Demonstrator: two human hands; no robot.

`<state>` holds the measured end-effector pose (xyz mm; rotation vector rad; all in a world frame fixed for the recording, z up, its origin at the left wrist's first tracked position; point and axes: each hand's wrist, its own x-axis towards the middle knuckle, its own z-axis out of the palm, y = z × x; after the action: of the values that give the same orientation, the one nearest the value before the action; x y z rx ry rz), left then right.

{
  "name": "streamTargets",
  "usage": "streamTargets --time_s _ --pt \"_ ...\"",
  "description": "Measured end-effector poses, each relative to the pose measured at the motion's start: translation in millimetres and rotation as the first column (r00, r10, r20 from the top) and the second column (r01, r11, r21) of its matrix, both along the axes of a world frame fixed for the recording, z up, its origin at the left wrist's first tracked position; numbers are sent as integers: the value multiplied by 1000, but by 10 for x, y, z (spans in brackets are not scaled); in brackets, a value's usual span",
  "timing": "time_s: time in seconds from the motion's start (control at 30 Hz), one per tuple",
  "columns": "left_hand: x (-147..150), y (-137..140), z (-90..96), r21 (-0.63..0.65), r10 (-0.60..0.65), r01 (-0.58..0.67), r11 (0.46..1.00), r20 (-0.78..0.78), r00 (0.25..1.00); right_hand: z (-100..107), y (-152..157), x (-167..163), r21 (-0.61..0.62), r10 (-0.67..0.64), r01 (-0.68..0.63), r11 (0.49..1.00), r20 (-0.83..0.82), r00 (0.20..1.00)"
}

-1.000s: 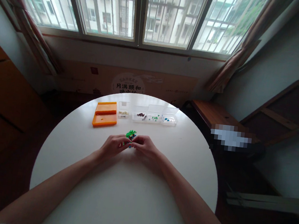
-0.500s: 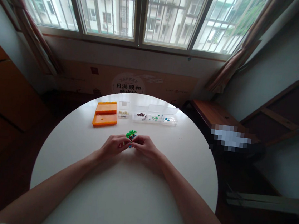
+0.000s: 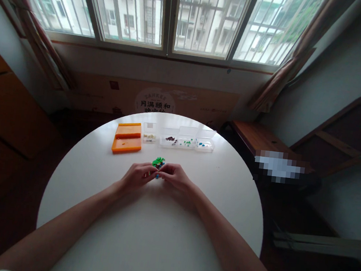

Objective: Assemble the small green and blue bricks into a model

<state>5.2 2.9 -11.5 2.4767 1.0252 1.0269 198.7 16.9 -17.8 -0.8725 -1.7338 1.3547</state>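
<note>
A small building-block model (image 3: 158,162), bright green on top with blue and dark bits lower down, is between my two hands near the middle of the white round table (image 3: 143,235). My left hand (image 3: 137,175) is closed around its left side. From the right, my right hand (image 3: 174,176) pinches at it, the fingertips of both hands meeting at the front. The fingers hide most of the model's lower part, and whether a loose piece is between the right fingertips is too small to tell.
Behind the hands lies an orange two-level tray (image 3: 127,144) with a tiny piece in it. To its right stand clear lidded boxes: one with cream pieces (image 3: 149,136), others with dark brown pieces (image 3: 171,139), green pieces (image 3: 186,143) and blue pieces (image 3: 200,144). A wooden bench (image 3: 255,135) is beyond the table's right edge.
Both hands stay in almost the same place around the block model, with only a slight shift of the fingers. The tray and boxes have not moved.
</note>
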Motion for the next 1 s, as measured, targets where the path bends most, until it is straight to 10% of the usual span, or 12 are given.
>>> streamTargets --time_s 1.0 --pt "9 -25 29 6 70 -70 998 -3 998 -22 12 10 -22 21 -22 1000 -47 999"
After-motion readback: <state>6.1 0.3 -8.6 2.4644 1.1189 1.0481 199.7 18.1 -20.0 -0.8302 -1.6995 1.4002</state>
